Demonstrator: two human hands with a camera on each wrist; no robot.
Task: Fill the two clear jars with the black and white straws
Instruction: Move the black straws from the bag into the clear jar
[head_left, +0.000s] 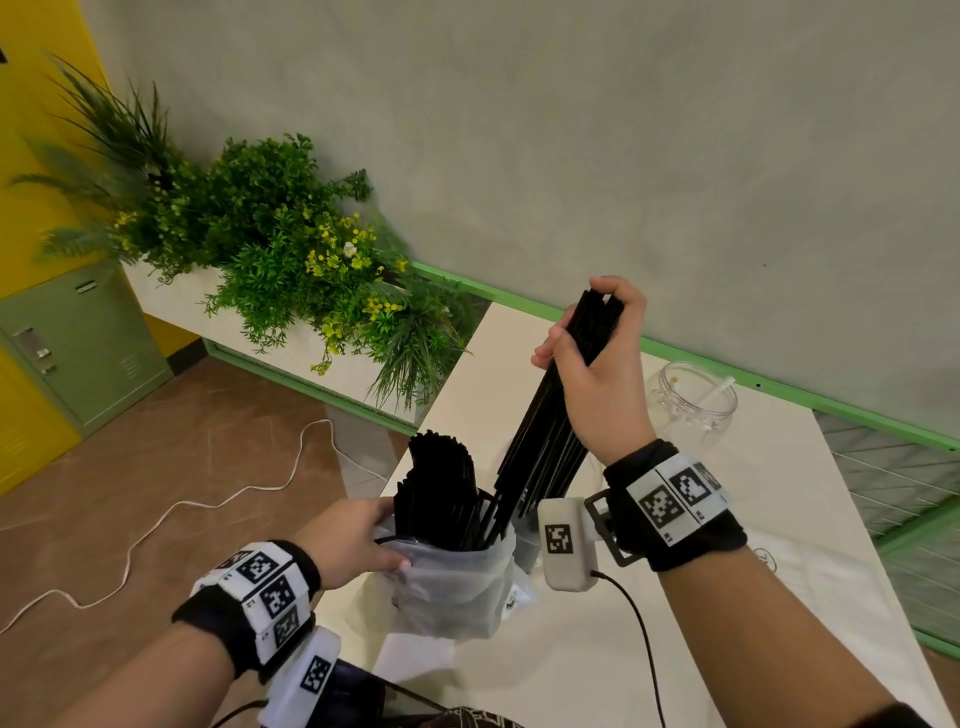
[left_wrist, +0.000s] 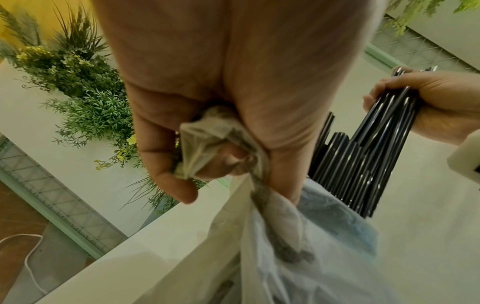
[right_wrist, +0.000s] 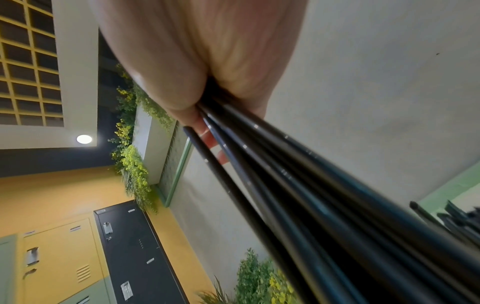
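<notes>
Two wrists in black bands with square-patterned markers frame the head view over a white table (head_left: 597, 649). Left hand (head_left: 353, 540) grips the bunched rim of a translucent plastic bag (head_left: 452, 587), fingers curled into the film, as the left wrist view confirms. Inside the bag stands a dense pack of black straws (head_left: 441, 493), roughly upright, open ends toward the camera; the lower ends are veiled by the plastic. Right hand (head_left: 597, 364) closes around a separate bundle of black straws (head_left: 550, 431), gripped near the top. That bundle runs steeply from the fist at upper right down to lower left, its bottom ends at the bag's mouth; whether they sit inside cannot be told. Beyond the right hand a clear jar (head_left: 693, 402) stands near the table's far edge, holding what looks like a single white straw (head_left: 719, 391) leaning on its rim. A second jar cannot be made out.
</notes>
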